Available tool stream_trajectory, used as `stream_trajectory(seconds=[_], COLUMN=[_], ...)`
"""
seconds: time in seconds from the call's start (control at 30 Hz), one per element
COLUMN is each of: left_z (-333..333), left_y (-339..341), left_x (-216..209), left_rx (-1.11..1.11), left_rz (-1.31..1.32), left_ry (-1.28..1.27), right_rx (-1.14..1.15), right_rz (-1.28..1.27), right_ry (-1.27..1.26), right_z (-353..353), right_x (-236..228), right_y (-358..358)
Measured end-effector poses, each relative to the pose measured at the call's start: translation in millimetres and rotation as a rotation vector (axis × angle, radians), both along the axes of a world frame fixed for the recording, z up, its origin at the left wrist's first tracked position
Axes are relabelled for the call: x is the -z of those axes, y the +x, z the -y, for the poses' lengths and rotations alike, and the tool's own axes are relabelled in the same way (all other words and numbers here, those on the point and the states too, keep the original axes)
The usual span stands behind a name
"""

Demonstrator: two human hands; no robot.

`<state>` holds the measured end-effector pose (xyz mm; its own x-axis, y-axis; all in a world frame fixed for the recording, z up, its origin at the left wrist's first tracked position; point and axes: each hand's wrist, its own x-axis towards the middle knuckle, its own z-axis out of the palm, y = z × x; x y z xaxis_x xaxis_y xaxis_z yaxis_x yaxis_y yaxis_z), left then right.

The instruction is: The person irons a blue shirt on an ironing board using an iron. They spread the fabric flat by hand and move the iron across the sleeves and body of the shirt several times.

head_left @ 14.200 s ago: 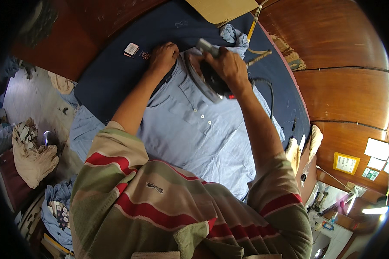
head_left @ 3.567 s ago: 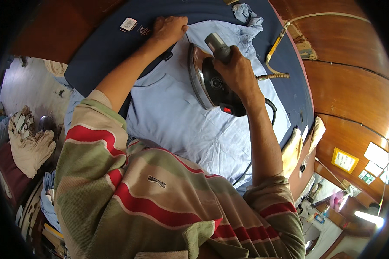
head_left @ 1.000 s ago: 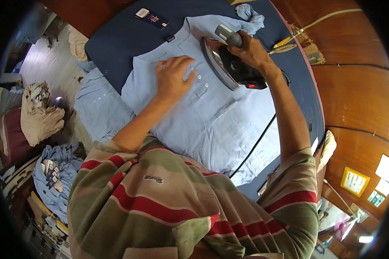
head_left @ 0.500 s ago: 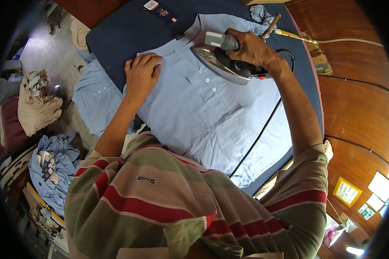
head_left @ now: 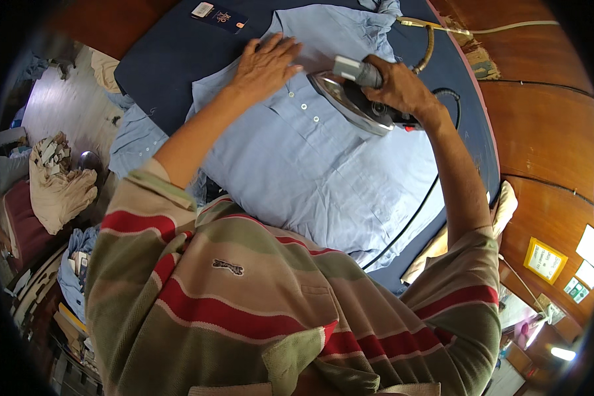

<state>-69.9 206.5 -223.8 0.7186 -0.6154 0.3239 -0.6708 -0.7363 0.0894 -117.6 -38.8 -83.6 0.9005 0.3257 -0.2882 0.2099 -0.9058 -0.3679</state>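
A light blue shirt [head_left: 290, 165] with white buttons down its front lies spread on the dark blue padded ironing table [head_left: 158, 66]. My right hand [head_left: 399, 86] is closed around the grip of a steam iron [head_left: 353, 105], whose metal soleplate rests on or just above the shirt's upper right part, beside the buttons. What touches beneath the iron is hidden. My left hand [head_left: 267, 66] lies on the shirt near its collar opening, fingers spread and holding nothing. Lower down, the shirt shows creases.
A dark tag card [head_left: 221, 18] lies at the table's far edge. The iron's black cord [head_left: 409, 221] runs across the shirt; a hose [head_left: 429, 49] is behind the iron. Blue garments [head_left: 135, 138] hang at the left, near a beige cloth bundle [head_left: 59, 185]. Wooden panels [head_left: 541, 125] stand right.
My left hand has slid right and away from me, toward the collar, and its fingers have spread. The iron in my right hand has shifted slightly right along the shirt.
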Motion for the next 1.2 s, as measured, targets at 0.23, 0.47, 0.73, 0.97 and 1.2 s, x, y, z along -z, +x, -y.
stream_trajectory(seconds=[0.23, 0.47, 0.73, 0.97, 1.2], left_z=[-9.3, -24.7, -25.9, -23.7, -1.3], left_y=[3.7, 9.4, 15.4, 19.2, 1.5], left_x=[-1.0, 8.3, 17.9, 10.3, 30.3], left_rx=[-0.200, -0.219, -0.187, -0.247, 0.002], left_rz=[-0.208, -0.082, -0.090, -0.120, 0.016], left_ry=[0.152, -0.127, -0.134, -0.005, 0.069], right_rx=[0.006, -0.169, -0.256, -0.076, 0.481], right_rz=[0.073, 0.104, -0.039, -0.120, -0.024], right_ry=[0.028, 0.091, -0.009, -0.010, 0.055], right_z=[-2.9, -43.0, -6.2, 86.3, 156.4], right_x=[3.0, 9.0, -0.5, -2.3, 2.8], right_y=[0.5, 47.2, -9.6, -119.2, -254.3])
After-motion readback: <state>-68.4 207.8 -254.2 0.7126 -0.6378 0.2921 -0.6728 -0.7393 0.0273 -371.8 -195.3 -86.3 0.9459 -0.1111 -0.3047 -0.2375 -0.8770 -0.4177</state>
